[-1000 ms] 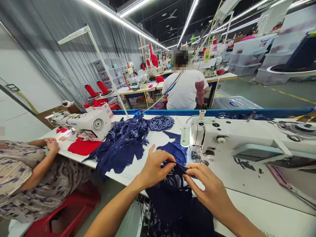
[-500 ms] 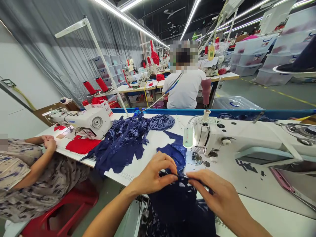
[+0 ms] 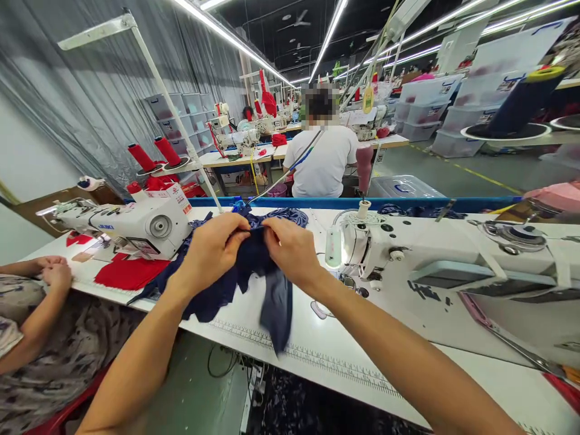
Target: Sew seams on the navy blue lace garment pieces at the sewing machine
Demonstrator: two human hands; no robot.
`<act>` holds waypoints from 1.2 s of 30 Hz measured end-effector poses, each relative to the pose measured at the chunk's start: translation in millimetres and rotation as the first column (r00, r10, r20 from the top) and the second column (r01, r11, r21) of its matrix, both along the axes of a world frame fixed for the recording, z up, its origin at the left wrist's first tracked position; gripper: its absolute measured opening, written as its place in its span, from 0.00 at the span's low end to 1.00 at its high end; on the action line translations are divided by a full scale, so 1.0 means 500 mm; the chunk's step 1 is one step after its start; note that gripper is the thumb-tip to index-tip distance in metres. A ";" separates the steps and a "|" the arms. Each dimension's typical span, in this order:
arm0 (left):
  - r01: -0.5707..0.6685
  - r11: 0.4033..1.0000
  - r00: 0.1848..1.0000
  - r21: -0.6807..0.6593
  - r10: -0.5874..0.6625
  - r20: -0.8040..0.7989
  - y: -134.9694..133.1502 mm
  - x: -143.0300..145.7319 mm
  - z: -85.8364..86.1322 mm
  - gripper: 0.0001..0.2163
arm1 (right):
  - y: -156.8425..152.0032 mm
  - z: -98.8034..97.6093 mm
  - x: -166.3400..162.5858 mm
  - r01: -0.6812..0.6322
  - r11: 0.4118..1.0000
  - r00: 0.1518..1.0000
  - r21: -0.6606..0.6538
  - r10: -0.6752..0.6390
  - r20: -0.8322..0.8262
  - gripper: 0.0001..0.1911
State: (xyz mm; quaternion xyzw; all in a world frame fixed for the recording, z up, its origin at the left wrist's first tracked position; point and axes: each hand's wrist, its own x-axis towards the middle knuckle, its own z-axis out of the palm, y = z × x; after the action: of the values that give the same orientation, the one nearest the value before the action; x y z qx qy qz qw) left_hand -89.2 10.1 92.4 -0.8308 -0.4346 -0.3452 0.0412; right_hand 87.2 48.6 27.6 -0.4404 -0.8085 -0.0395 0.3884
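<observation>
Lifting a piece of navy cloth (image 3: 277, 311) clear of the table (image 3: 326, 356), the person now holds it up at the centre of the frame. Half a second earlier both hands worked low at the table's near edge, beside the sewing machine (image 3: 408, 254). The left hand (image 3: 212, 251) and right hand (image 3: 292, 251) have since risen and drawn close together. The thumb and fingertips of each pinch the cloth's top edge, and the other fingers are curled in. A strip of the cloth hangs free below the right hand, touching nothing, in front of the pile of navy cloth (image 3: 206, 305). Judging by this, the piece is away from the needle and is being handled in the air. At lower left, a co-worker's hand (image 3: 54, 272) rests near red cloth (image 3: 127, 273).
</observation>
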 end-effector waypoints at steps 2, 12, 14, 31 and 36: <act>0.018 0.962 0.979 0.274 0.038 -0.200 -0.035 0.007 -0.004 0.06 | 0.008 -0.014 0.007 -0.082 0.992 0.997 0.099 0.081 0.014 0.15; 0.165 0.975 0.921 0.151 -0.098 -0.378 -0.085 0.226 -0.407 0.09 | -0.048 -0.250 0.265 -0.459 0.878 0.840 0.138 0.378 0.389 0.14; 0.191 0.976 0.909 0.107 -0.134 -0.395 -0.074 0.241 -0.394 0.07 | -0.049 -0.249 0.286 -0.443 0.892 0.832 0.089 0.372 0.412 0.14; 0.482 0.842 0.818 -0.241 -0.531 -0.221 0.032 0.165 -0.391 0.11 | -0.110 -0.256 0.365 -0.106 0.994 0.900 -0.010 0.100 0.423 0.22; 0.463 0.858 0.817 -0.223 -0.510 -0.268 0.047 0.177 -0.389 0.11 | -0.073 -0.274 0.321 0.109 0.994 0.869 -0.011 -0.089 0.487 0.18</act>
State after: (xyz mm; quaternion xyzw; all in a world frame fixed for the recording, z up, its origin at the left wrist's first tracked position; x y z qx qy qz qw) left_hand -0.8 33.7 -102.1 -0.9595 -0.2190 -0.1728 -0.0405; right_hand 247.5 12.0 -109.5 -0.4645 -0.8570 -0.1532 0.1620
